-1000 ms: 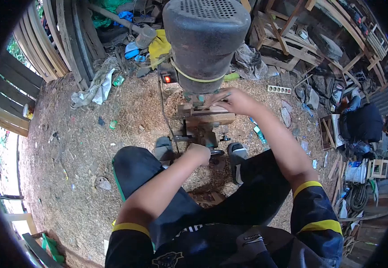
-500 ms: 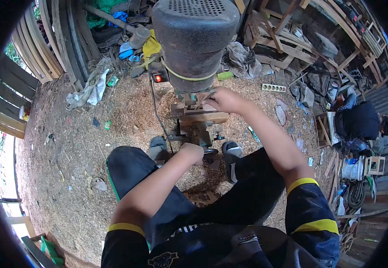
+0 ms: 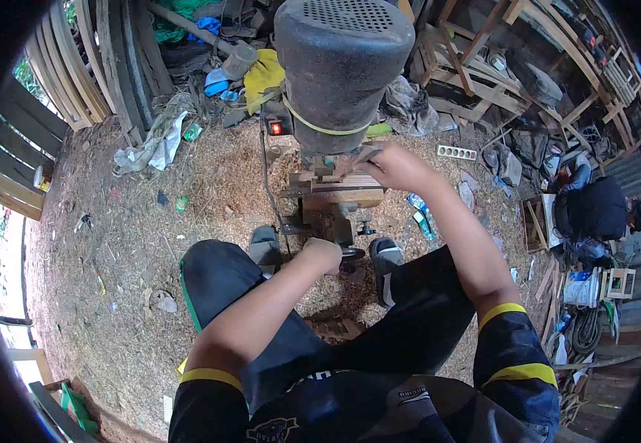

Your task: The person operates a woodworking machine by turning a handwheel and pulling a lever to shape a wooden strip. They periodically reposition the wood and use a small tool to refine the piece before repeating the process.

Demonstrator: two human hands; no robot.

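Observation:
A drill-like machine with a dark motor housing (image 3: 342,66) stands between my legs, its red switch (image 3: 275,128) lit. Under the housing a wooden workpiece (image 3: 344,198) sits clamped on the machine. My right hand (image 3: 398,167) is closed on a thin strip of wood (image 3: 365,154) beside the machine head, just above the workpiece. Lower down, my left hand (image 3: 322,256) is closed at a round black handwheel (image 3: 352,254); its fingers are mostly hidden from view.
Wood shavings cover the ground. A power strip (image 3: 456,152) lies right of the machine. Another person (image 3: 593,209) crouches at the far right. Wooden frames (image 3: 475,74) are piled at the upper right, and boards (image 3: 117,74) lean at the upper left.
The view has shifted slightly, so the machine appears farther right. My right hand still holds the strip, and my left hand remains at the handwheel.

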